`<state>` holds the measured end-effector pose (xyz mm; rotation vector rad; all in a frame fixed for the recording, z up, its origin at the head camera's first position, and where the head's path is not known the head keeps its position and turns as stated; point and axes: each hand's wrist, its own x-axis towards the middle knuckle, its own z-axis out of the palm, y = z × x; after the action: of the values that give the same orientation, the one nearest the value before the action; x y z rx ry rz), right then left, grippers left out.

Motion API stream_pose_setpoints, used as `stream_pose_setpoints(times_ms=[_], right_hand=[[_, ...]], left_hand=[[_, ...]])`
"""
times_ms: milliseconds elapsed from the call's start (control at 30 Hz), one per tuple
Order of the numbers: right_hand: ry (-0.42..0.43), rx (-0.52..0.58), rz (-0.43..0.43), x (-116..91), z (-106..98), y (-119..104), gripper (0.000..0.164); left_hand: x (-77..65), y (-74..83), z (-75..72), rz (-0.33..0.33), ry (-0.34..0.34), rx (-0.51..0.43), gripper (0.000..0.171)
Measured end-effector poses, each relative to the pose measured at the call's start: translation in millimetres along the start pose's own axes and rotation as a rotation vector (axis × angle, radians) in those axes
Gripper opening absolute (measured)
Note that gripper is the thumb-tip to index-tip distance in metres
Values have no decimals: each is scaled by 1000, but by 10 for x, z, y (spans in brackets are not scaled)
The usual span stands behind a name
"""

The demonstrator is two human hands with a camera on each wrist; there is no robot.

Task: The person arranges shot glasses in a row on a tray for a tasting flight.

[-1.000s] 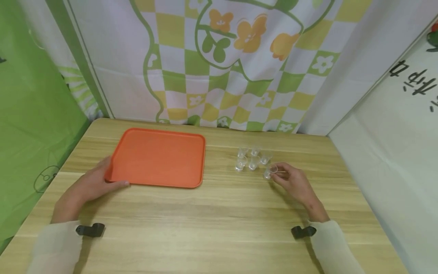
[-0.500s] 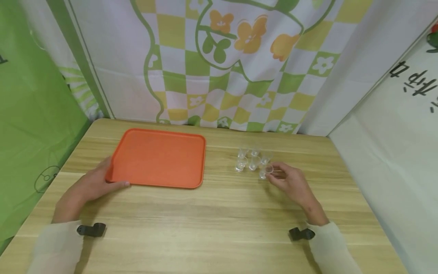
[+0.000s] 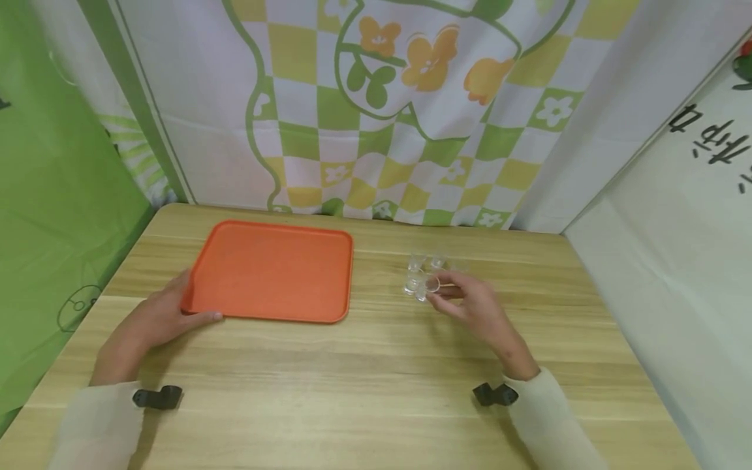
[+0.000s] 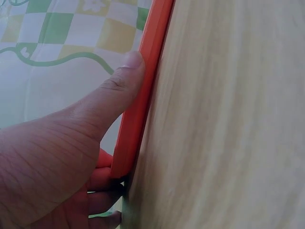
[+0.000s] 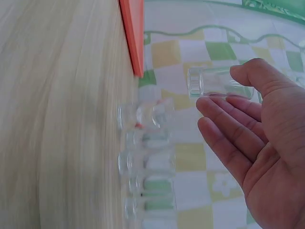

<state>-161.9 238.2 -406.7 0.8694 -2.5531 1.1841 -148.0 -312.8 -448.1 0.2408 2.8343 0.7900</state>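
An orange tray (image 3: 273, 271) lies flat at the left of the table. My left hand (image 3: 154, 320) holds its near left corner; in the left wrist view the thumb rests along the tray's front rim (image 4: 136, 112), with the fingers at the corner. My right hand (image 3: 478, 308) pinches a clear shot glass (image 5: 217, 82) between thumb and fingers. That glass is upright and raised off the table, as the right wrist view shows. Beyond it several more shot glasses (image 3: 416, 262) stand close together on the table, partly hidden by the hand in the head view.
The wooden table (image 3: 329, 391) carries the tray on the left and the glasses on the right. A patterned curtain (image 3: 376, 143) hangs along the back edge. Green sheeting (image 3: 59, 196) is at the left, a white panel (image 3: 664, 228) at the right.
My right hand has lifted the shot glass from the table and moved it left, in front of the other glasses. The left hand and the tray have stayed in place.
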Motion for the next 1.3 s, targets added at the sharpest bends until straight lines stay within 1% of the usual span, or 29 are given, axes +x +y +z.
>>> stream_pose_setpoints(times_ms=[267, 367, 533, 667, 800, 933, 1133, 1300], right_hand=[[-49, 50, 8, 156, 191, -103, 27], [-63, 77, 11, 199, 273, -118, 26], [-94, 112, 18, 255, 431, -136, 28], [-106, 136, 13, 306, 554, -147, 25], [-124, 130, 34, 366, 656, -166, 22], [-144, 122, 49, 448, 738, -200, 21], [-140, 110, 51, 590, 863, -222, 23], [-153, 132, 53, 704, 960, -223, 23]], left_hand=[[5, 1, -1, 10, 13, 5, 119], [6, 2, -6, 12, 16, 3, 119], [17, -5, -7, 5, 17, 8, 121], [27, -9, 5, 15, 26, 2, 120], [35, 3, 17, 29, 41, -3, 118], [29, 18, 10, 28, 46, 5, 119], [26, 25, -1, 19, 35, 5, 120], [37, 20, 4, 9, 16, 7, 120]])
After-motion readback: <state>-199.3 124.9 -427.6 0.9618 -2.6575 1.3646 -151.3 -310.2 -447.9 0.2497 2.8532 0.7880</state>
